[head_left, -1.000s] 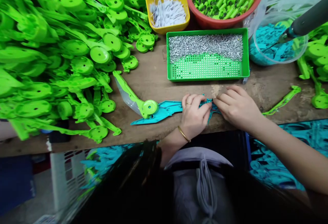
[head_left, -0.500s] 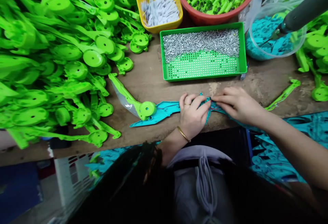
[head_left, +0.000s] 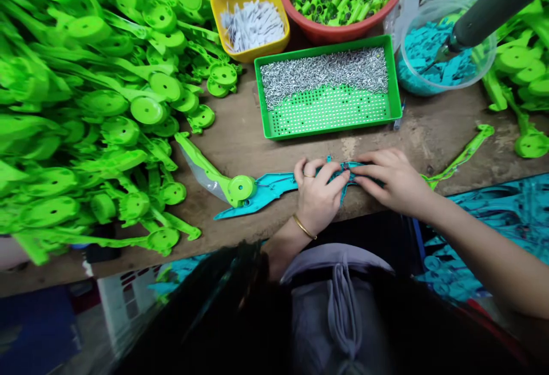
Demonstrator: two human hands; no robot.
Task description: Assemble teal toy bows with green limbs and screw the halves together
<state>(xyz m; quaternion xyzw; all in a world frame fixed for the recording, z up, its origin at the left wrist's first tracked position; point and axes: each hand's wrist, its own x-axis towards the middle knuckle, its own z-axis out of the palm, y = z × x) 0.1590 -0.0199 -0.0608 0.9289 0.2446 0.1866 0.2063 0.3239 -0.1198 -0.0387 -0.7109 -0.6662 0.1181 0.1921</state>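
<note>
A long blue plastic toy shell [head_left: 271,190], apparently with thin wires along its inside, lies near the front edge of the bench. My left hand [head_left: 319,192], with a ring and a gold bangle, curls over the shell's middle and grips it. On its right portion, my right hand [head_left: 390,179] has thumb and fingers closed round the shell, covering part of it. A bright green arm with a round disc [head_left: 241,190] joins the shell's left end. Another green arm [head_left: 465,155] sticks out at the right, its joint hidden behind my right hand.
A large heap of green plastic parts [head_left: 105,103] covers the left. A green tray of screws [head_left: 328,126], a yellow tub [head_left: 249,54], a red bowl [head_left: 338,31] and a clear bucket [head_left: 446,80] line the back. A dark power screwdriver [head_left: 493,12] hangs above the bucket.
My right hand's fingers have spread from a pinch near my left fingertips and settled slightly lower over the shell. My left hand keeps its grip. The whole view has shifted a little.
</note>
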